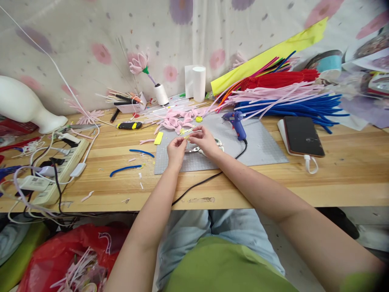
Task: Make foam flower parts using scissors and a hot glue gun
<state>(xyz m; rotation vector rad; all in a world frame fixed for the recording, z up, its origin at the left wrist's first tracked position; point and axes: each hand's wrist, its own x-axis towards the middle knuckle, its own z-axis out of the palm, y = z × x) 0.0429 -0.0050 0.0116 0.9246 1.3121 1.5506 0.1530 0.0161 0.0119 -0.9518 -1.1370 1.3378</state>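
Near the front edge of the surface (109, 190), a black cord (197, 187) is running back toward a blue glue gun (236, 123). By the left corner of that edge, a power strip (48, 195) is sitting among tangled cables. Two short blue stems (142, 152) are lying left of a gray mat (261, 150). Over the mat's front left part, the left hand (176, 151) and the right hand (203, 140) are meeting, both pinching a small yellow piece (186, 137) between their fingertips; its exact shape is too small to tell. Scissors (195, 150) are lying on the mat, partly hidden by the right hand. Just beyond the hands, pink looped petals (174, 122) are resting across the mat's back left corner. Toward the surface's back edge, a pink flower (140, 63) is standing in a white holder (161, 95), and bundled blue stems (291, 109) are lying farther right.
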